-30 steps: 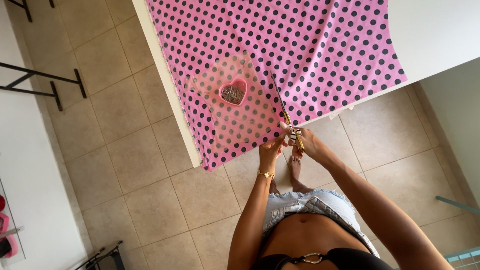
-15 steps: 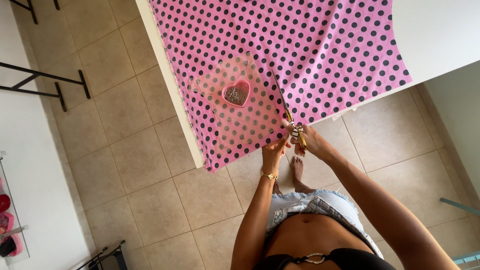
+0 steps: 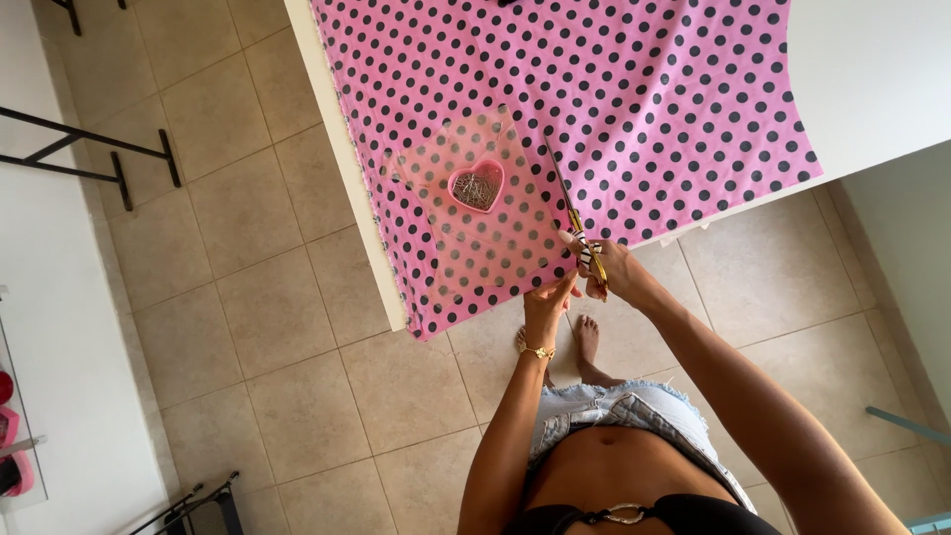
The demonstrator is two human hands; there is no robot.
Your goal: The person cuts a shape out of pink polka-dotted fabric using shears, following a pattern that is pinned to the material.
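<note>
1. Work in hand: cutting the pink cotton-like fabric with black polka dots (image 3: pixel 614 109), spread flat over the white counter (image 3: pixel 872 79), its near edge hanging slightly over the counter's front.
2. Right hand (image 3: pixel 604 272) – fingers clamped through the handles of the gold-bladed scissors (image 3: pixel 567 203); blades lie on the fabric, pointing away from the person.
3. Left hand (image 3: pixel 550 297) – fingers pinched together on the fabric's near edge, just beside the scissors.
4. Progress, judged: the cut runs only a short way in from the near edge; most of the fabric ahead appears uncut.
5. Count: one fabric, one pair of scissors, one translucent pink pattern sheet (image 3: pixel 475 213), one heart-shaped pink dish of pins (image 3: pixel 476 186) resting on it.
</note>
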